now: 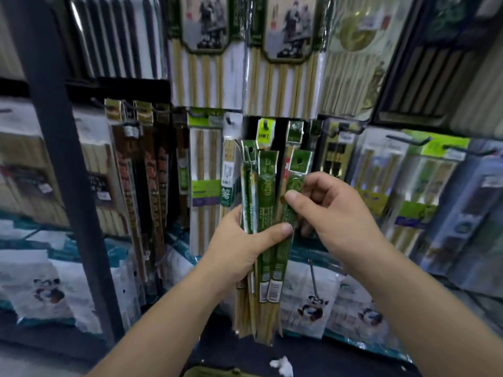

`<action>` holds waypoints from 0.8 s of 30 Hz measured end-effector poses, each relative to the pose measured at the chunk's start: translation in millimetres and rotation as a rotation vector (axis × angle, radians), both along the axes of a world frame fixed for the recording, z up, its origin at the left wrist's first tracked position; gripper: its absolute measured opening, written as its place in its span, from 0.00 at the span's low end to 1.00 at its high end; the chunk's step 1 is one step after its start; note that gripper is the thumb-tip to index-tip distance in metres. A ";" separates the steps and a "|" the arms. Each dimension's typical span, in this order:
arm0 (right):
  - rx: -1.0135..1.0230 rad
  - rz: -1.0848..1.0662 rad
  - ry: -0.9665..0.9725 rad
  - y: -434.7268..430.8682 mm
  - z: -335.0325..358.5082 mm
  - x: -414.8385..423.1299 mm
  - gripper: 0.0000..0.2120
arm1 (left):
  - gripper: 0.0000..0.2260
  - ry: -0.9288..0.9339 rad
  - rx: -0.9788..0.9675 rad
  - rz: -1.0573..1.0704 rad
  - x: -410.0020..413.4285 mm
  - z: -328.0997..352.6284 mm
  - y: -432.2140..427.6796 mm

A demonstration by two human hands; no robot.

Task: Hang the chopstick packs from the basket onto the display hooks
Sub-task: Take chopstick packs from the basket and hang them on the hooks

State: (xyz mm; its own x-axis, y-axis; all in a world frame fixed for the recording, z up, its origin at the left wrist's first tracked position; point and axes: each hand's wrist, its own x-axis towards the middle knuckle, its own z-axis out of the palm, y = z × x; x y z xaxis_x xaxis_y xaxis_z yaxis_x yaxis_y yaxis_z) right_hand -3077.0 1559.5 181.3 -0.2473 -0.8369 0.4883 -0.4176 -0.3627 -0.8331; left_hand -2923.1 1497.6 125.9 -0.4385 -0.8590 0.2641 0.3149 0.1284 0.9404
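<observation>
The bunch of green chopstick packs (265, 213) is in front of the display, held upright with the punched headers on top and the bare stick ends hanging down. The left hand (239, 251) grips the bunch around its middle, the thumb pressed across the front. The right hand (334, 210) pinches the rightmost pack (298, 164) between thumb and fingers, just under its header, and I judge it is separating this one from the others.

I think the task is at an early or middle stage: several packs are in the hand and none of them is on a hook yet. Behind the bunch, similar narrow green packs (295, 130) hang on the wall, but I cannot tell if they came from the basket. At the bottom edge there is an olive-coloured rim (215, 372); perhaps this is the basket, I am not sure.

Around this, the wall is full of hanging goods: wide bamboo chopstick packs (206, 63) above, brown and black ones (147, 172) to the left, and black display hooks (409, 139) sticking out to the right. A dark metal post (62, 159) crosses the left side. Below the hooks stand white bags with panda pictures (313, 308). The floor is dark, with a small white scrap (283, 365) on it.
</observation>
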 end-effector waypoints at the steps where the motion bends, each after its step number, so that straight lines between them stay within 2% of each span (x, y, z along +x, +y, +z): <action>1: 0.002 -0.018 -0.009 -2.1 3.8 -2.0 0.10 | 0.13 0.008 0.005 -0.007 -2.5 1.8 -2.7; 7: 0.009 -0.109 -0.112 -18.7 23.0 -3.3 0.11 | 0.11 0.028 -0.017 0.028 -17.5 10.2 -14.0; 13: -0.004 -0.160 -0.068 -35.8 36.3 -0.3 0.14 | 0.11 0.074 0.008 0.077 -22.4 10.6 -20.0; 20: -0.001 -0.255 -0.033 -49.8 51.6 -6.0 0.20 | 0.10 0.014 -0.071 0.113 -18.2 6.0 -26.4; 22: -0.001 -0.256 -0.020 -51.1 51.8 -6.8 0.20 | 0.13 0.001 -0.061 0.110 -15.8 5.0 -27.1; 24: -0.003 -0.260 0.000 -50.9 51.2 -5.6 0.20 | 0.24 -0.032 -0.044 0.126 -13.9 4.7 -28.3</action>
State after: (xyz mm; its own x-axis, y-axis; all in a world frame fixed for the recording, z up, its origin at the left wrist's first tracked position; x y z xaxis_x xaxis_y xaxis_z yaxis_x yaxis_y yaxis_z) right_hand -3082.6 1508.5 232.5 -0.4535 -0.7438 0.4910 -0.4973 -0.2460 -0.8320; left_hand -2937.0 1469.2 130.6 -0.3363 -0.8958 0.2906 0.2634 0.2067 0.9423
